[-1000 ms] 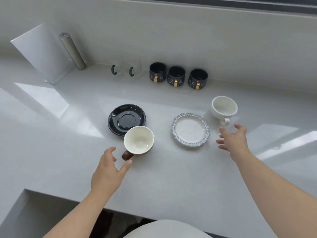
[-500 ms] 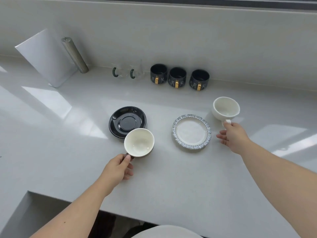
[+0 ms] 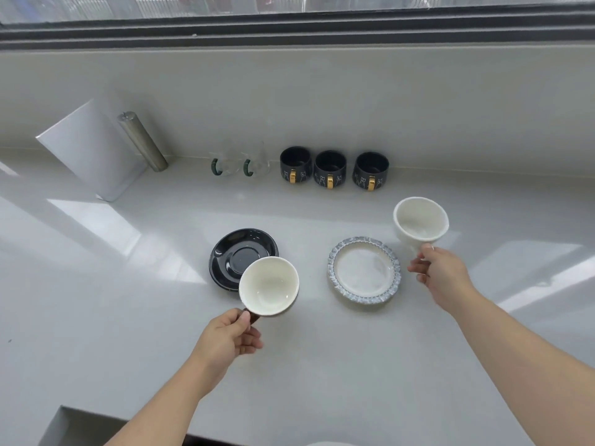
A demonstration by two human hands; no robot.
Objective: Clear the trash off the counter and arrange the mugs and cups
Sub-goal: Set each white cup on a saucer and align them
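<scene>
My left hand (image 3: 230, 338) grips the handle of a brown cup with a white inside (image 3: 269, 285), held partly over the black saucer (image 3: 240, 252). My right hand (image 3: 439, 275) holds a white cup (image 3: 420, 222) by its handle, lifted to the right of the white saucer with a blue-grey rim (image 3: 363, 270). Along the back wall stand three dark mugs with gold handles (image 3: 330, 170) and two clear glass cups with green handles (image 3: 240, 162).
A white board (image 3: 91, 149) leans against the wall at back left beside a metal cylinder (image 3: 143, 141). The counter's front edge (image 3: 193, 429) steps down at lower left. A window frame (image 3: 296, 27) runs above the back wall.
Both hands closed on the cup handles and lifted the cups. The brown cup now overlaps the black saucer; the white cup has risen off the counter.
</scene>
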